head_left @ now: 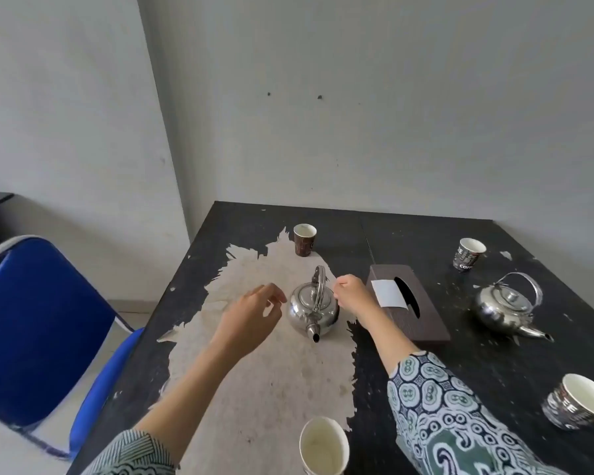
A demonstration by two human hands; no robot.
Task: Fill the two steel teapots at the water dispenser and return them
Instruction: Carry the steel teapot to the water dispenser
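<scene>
Near teapot [312, 308] sits upright mid-surface [426, 354] on the worn pale patch, lid on, handle raised. Second teapot [506, 308] stands well apart to our right, past the tissue box [408, 303]. No dispenser in view; we judge the filling and the return both remain. Left hand [251, 317] spread, holding nothing, just beside the pot. Right hand [352, 291] loosely curled beside the handle; grip unclear.
</scene>
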